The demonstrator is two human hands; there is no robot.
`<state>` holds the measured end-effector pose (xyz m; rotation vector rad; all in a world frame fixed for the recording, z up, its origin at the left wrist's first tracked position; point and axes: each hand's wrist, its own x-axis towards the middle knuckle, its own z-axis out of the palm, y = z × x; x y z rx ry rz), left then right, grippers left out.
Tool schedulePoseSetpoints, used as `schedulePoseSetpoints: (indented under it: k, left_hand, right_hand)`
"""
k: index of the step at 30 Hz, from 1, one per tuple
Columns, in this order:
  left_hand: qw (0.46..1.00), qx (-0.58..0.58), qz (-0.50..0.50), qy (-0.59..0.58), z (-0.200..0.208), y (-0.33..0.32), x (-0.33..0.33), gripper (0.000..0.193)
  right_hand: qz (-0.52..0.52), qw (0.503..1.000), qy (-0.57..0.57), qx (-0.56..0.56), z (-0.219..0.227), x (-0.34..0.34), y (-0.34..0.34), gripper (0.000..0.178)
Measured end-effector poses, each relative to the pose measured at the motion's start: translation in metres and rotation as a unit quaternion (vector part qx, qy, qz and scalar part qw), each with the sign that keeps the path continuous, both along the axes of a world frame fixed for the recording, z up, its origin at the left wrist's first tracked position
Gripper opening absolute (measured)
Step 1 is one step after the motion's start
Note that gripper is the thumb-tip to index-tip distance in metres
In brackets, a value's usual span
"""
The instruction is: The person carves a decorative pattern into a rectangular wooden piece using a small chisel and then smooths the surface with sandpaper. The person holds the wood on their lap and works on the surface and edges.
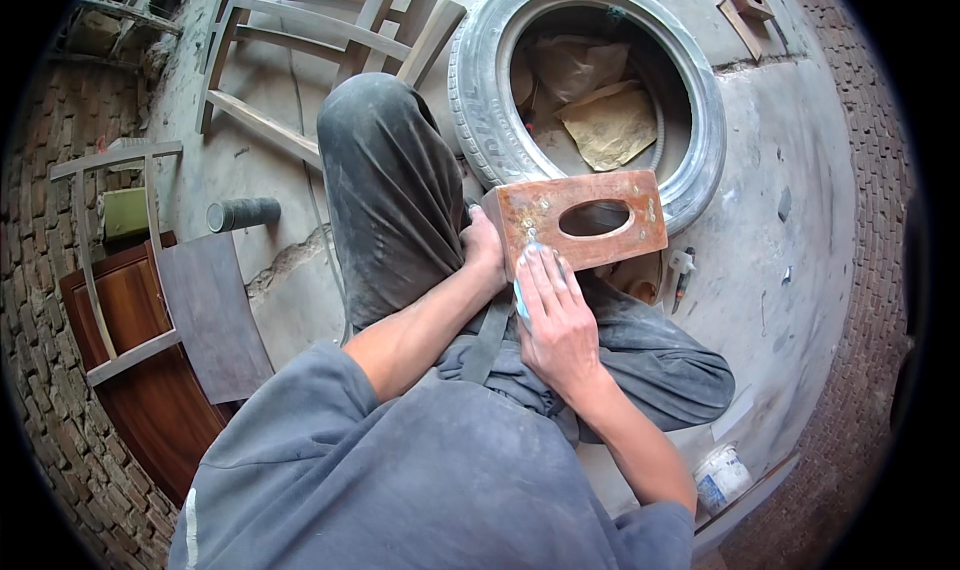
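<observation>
My left hand [484, 252] grips the near-left end of the stiff reddish-brown wooden box with an oval slot [580, 220]; my right hand [553, 320] lies flat, fingers extended, pressing pale-blue sandpaper [522, 298] on its top.

the tyre [480, 100] lies just behind the wooden box [585, 220], closing off the far side. the raised knee [390, 180] blocks the left. bare concrete floor [790, 230] to the right leaves open room, save a small tool [683, 270] near the box and a white tub [722, 475] lower down.
</observation>
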<state>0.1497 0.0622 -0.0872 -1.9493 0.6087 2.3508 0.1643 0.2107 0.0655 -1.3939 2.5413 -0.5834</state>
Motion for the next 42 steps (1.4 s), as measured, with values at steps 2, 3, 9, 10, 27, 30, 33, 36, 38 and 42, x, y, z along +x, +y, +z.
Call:
schedulePoseSetpoints:
  k: [2, 3, 9, 10, 27, 30, 33, 36, 38, 42]
  left_hand:
    - [0.999, -0.032, -0.011, -0.012, -0.056, 0.004, 0.011, 0.068]
    - [0.998, -0.046, -0.028, -0.015, -0.067, 0.005, 0.013, 0.071]
    - [0.995, -0.069, -0.069, -0.034, -0.020, 0.001, 0.007, 0.092]
    - [0.999, -0.038, -0.037, 0.010, -0.045, 0.002, 0.013, 0.090]
    - [0.975, 0.008, 0.066, 0.213, -0.063, 0.017, 0.029, 0.070]
    - [0.996, -0.060, -0.066, -0.018, -0.030, 0.006, 0.004, 0.073]
    - [0.997, -0.063, -0.041, -0.019, -0.097, 0.012, 0.014, 0.091]
    - [0.987, -0.101, -0.013, 0.122, -0.059, 0.022, 0.018, 0.096]
    - [0.988, -0.088, 0.021, 0.126, -0.063, 0.023, 0.019, 0.095]
    - [0.997, -0.072, -0.025, -0.008, -0.082, 0.011, 0.009, 0.093]
  right_hand:
    - [0.002, 1.000, 0.007, -0.008, 0.000, -0.004, -0.008, 0.073]
    - [0.000, 1.000, 0.010, -0.007, 0.000, -0.003, -0.010, 0.072]
    - [-0.025, 0.999, 0.027, -0.005, -0.013, -0.016, -0.033, 0.065]
    - [-0.023, 1.000, 0.021, 0.003, -0.008, -0.005, -0.023, 0.064]
    - [-0.040, 0.997, 0.063, -0.036, -0.035, -0.046, -0.068, 0.059]
    - [-0.006, 0.998, 0.055, -0.018, -0.033, -0.062, -0.038, 0.062]
    - [-0.043, 0.996, 0.075, -0.001, -0.041, -0.077, -0.025, 0.065]
    - [0.042, 0.997, 0.038, -0.053, -0.038, -0.049, -0.059, 0.065]
    - [0.058, 0.997, 0.034, -0.033, -0.031, -0.062, -0.055, 0.066]
    - [0.040, 0.997, 0.066, -0.009, -0.033, -0.088, -0.032, 0.065]
